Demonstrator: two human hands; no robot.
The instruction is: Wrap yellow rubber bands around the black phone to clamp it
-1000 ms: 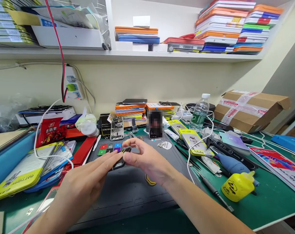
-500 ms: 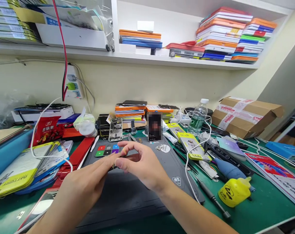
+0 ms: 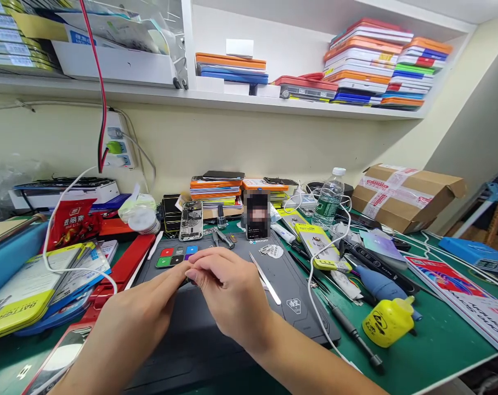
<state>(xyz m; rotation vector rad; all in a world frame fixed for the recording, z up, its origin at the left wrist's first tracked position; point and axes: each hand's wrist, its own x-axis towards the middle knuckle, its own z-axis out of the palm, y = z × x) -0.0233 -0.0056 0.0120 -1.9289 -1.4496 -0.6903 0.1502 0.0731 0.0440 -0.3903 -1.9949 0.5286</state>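
Note:
My left hand [image 3: 140, 304] reaches in over the dark grey work mat [image 3: 306, 274], its fingers together around a small dark thing [image 3: 188, 280] that they mostly hide. Bent over that same spot, my right hand [image 3: 228, 285] touches it with thumb and fingertips; I cannot make out what it is. White tweezers [image 3: 267, 282] lie on the mat right of my right hand. Behind the hands are a coloured screw tray [image 3: 178, 257] and an opened phone [image 3: 191, 220]. A phone with a lit screen [image 3: 258, 216] stands upright at the back of the mat.
At right lie a screwdriver [image 3: 351, 334], a yellow bottle [image 3: 389, 323], a white cable [image 3: 310, 285] and battery packs [image 3: 318, 246]. A water bottle [image 3: 330, 200] and a cardboard box [image 3: 405, 195] stand behind. A red tool [image 3: 128, 263] and more packs [image 3: 22, 288] lie left.
My right hand has turned and its fingers have closed in toward the left hand. The tweezers now show beside it. The whole view has shifted slightly.

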